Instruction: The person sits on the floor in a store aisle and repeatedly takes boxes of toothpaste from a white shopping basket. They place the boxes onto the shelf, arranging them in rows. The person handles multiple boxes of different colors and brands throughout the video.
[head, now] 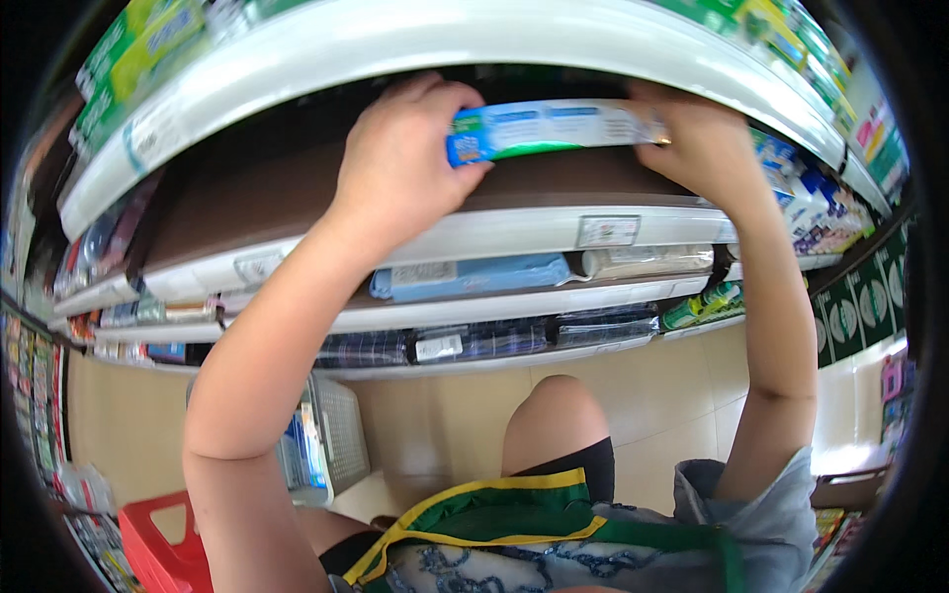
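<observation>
A flat white, blue and green package is held level between both hands at the opening of a dark brown shelf. My left hand grips its left end, the thumb below the front edge. At its right end my right hand holds on, slightly blurred, the fingers partly hidden in the shadow under the upper shelf. The package's front side bears printing. Below it runs the white shelf edge with a price tag.
Lower shelves hold a blue folded package, a clear-wrapped roll and dark plastic-wrapped packs. Green and yellow boxes stand above. A grey basket with packages and a red plastic item are at the lower left.
</observation>
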Available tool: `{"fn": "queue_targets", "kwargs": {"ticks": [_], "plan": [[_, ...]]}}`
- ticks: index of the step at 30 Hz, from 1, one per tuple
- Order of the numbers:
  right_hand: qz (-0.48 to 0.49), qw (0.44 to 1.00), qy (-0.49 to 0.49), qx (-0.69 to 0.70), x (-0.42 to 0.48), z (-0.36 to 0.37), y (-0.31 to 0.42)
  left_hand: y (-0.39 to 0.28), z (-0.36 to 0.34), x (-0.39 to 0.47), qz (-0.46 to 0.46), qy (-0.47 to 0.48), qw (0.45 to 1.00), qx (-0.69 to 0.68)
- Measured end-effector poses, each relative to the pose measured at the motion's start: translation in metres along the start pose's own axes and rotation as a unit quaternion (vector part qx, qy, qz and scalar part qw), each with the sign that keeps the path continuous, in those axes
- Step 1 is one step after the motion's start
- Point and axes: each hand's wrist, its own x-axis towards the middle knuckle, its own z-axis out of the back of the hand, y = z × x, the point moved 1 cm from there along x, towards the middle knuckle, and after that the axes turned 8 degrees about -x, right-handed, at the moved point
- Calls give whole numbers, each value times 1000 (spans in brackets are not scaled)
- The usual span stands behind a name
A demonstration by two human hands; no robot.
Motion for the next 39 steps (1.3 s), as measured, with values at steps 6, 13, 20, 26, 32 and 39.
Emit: {"fn": "queue_targets", "kwargs": {"ticks": [6,13,20,26,32,39], "plan": [[118,973,-139,145,-25,44,44,-29,61,-73,-41,-56,997,18],[258,916,-104,289,14,59,149,-36,150,-172,122,-47,989,62],[419,799,-66,427,25,26,339,-45,199,-322,434,29,894,110],[543,746,55,382,11,-24,501,-16,174,-417,594,227,757,153],[600,738,114,287,-34,-84,606,23,132,-480,626,368,685,51],[590,755,143,249,-54,-104,638,51,107,-515,622,447,640,54]]}}
